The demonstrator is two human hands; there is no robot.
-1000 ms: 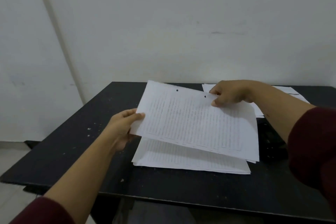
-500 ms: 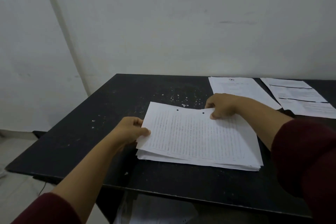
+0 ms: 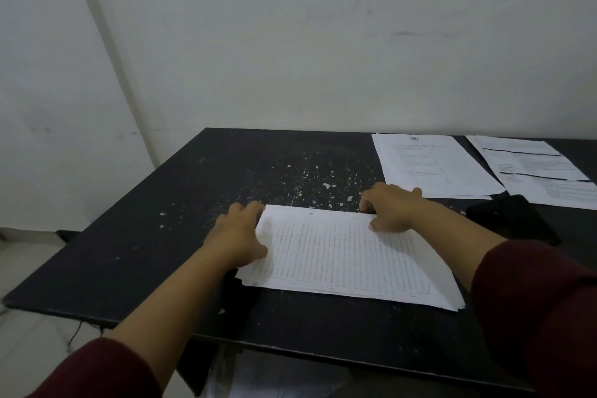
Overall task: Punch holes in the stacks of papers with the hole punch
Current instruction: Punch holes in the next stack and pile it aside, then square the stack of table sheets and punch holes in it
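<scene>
Your stack of papers (image 3: 349, 255) lies flat on the black table (image 3: 155, 236), near the table's front edge, with its long axis running left to right across your view. Its far long edge, the one with at least one punched hole, points away from you toward the wall (image 3: 290, 42), and the lines of print run across the short way. The lower sheets fan out a little at the stack's near-left and near-right corners. Your left hand (image 3: 240, 237) is at the stack's far-left corner, fingers curled over the far edge and thumb pressed on the left edge, loosely cupping the paper rather than clamping it. Your right hand (image 3: 392, 207) sits at the stack's far-right corner, fingers bent down over the far edge and thumb resting on the top sheet. Beyond the stack and to its right, two more printed sheets (image 3: 433, 165) lie flat side by side near the table's back edge. A dark object (image 3: 513, 216), probably the hole punch, rests just right of the stack, beside your right forearm.
</scene>
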